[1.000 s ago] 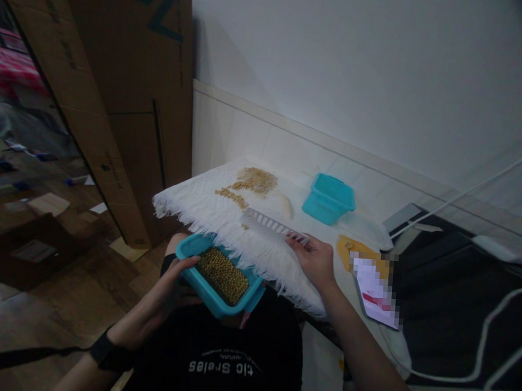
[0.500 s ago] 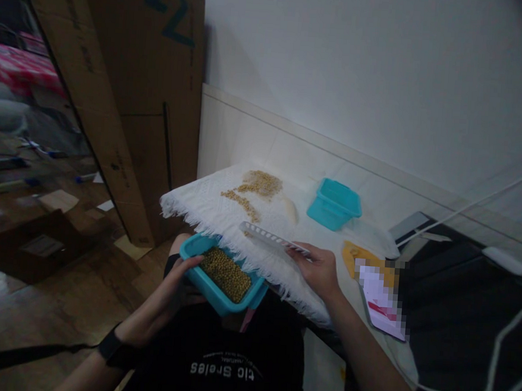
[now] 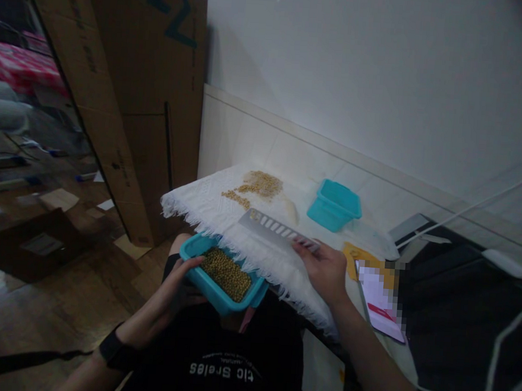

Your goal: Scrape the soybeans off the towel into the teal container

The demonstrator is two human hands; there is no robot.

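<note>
My left hand (image 3: 178, 282) grips the left rim of a teal plastic container (image 3: 210, 287), thumb over the edge. It is tilted in my lap under the table's edge and holds many small yellowish beans (image 3: 228, 275). My right hand (image 3: 325, 271) is closed on one end of a flat grey strip with a row of pale slots (image 3: 272, 228); its exact kind is unclear. The strip's far end reaches left over the fringed white cloth (image 3: 202, 194), near a scattered pile of tan beans (image 3: 264, 184). A few bean-like specks show at that end.
Another teal container (image 3: 335, 205) stands at the back by the wall. To the right lie a yellow packet (image 3: 350, 255), a phone (image 3: 380, 308) and a white cable (image 3: 493, 355). A tall cardboard box (image 3: 146, 104) stands on the left.
My right hand has turned the slotted strip, so its broad face shows rather than its edge, covering some beans on the cloth. My left hand and the container have stayed put.
</note>
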